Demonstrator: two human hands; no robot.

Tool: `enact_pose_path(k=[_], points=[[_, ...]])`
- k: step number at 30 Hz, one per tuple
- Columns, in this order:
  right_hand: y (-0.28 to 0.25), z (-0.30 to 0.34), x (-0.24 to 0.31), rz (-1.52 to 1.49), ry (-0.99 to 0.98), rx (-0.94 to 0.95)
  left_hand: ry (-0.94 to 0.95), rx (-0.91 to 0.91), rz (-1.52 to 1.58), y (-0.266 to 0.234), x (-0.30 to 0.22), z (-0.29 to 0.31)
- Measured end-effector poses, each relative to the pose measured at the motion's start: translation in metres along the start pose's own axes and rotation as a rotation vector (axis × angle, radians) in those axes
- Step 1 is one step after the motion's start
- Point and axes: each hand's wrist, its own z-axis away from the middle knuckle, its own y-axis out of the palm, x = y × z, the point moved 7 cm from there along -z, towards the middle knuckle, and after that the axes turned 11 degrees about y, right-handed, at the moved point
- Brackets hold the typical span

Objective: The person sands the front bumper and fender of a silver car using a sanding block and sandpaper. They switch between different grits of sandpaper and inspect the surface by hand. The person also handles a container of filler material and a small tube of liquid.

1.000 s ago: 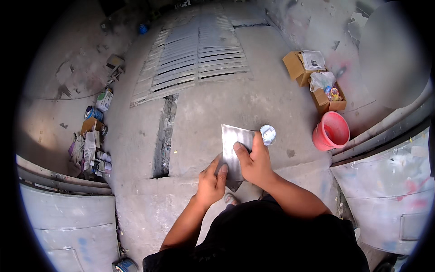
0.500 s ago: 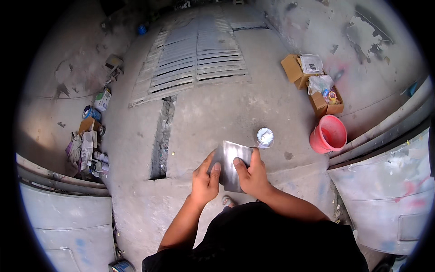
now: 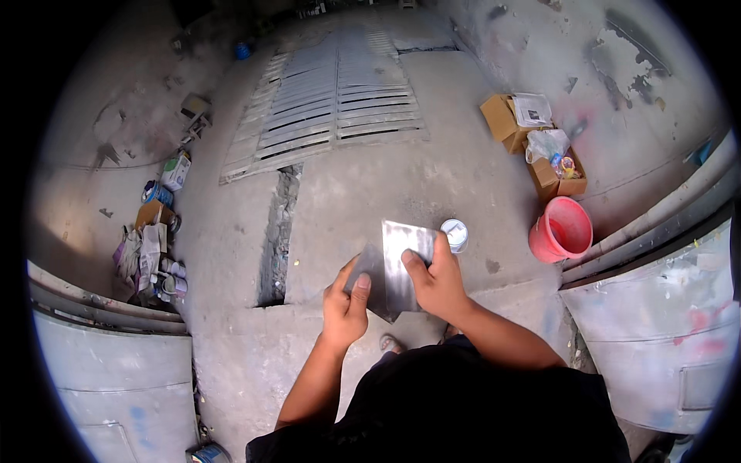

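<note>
In front of my body, my left hand (image 3: 345, 305) is closed round the edge of a thin dark-grey plate (image 3: 376, 272), its thumb flat on the face. My right hand (image 3: 441, 279) pinches a shiny silver metal plate (image 3: 397, 245), roughly rectangular, with the thumb across its front. The silver plate is raised a little higher and overlaps the dark one near the lower middle; whether they touch I cannot tell. The fingers behind both plates are hidden. On the floor just beyond my right hand stands a small white bucket (image 3: 457, 241) with something pale inside.
A red bucket (image 3: 549, 243) and open cardboard boxes (image 3: 544, 176) stand along the right wall. Papers (image 3: 149, 258), cans and a blue tub (image 3: 157, 193) line the left side. A rubble-filled trench (image 3: 278, 247) cuts the concrete floor, leading to a slatted grate (image 3: 336, 116).
My right hand has lifted the silver plate up and slightly right, sliding it off the dark plate, which now shows more. My left hand has shifted slightly left.
</note>
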Motion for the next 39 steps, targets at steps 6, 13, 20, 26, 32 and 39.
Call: enact_pose_path(k=[6, 13, 20, 26, 32, 39], points=[[0.001, -0.035, -0.005, -0.052, 0.158, 0.019, 0.042, 0.167, -0.081, 0.008, 0.014, 0.011], [-0.018, -0.045, 0.000, -0.266, 0.092, 0.126, -0.322, -0.155, 0.719, -0.012, 0.045, 0.003], [0.026, 0.022, -0.044, 0.051, -0.057, 0.472, -0.330, -0.366, 0.770, -0.029, 0.055, -0.006], [0.014, -0.043, -0.062, -0.182, 0.286, 0.321, -0.423, -0.237, 0.836, -0.020, 0.060, -0.006], [0.063, -0.067, -0.071, -0.349, 0.424, 0.627, -0.517, -0.152, 0.886, 0.009, 0.060, -0.002], [0.019, -0.011, -0.137, -0.369, 0.610, 0.447, -0.408, -0.321, 0.734, -0.042, 0.081, -0.008]])
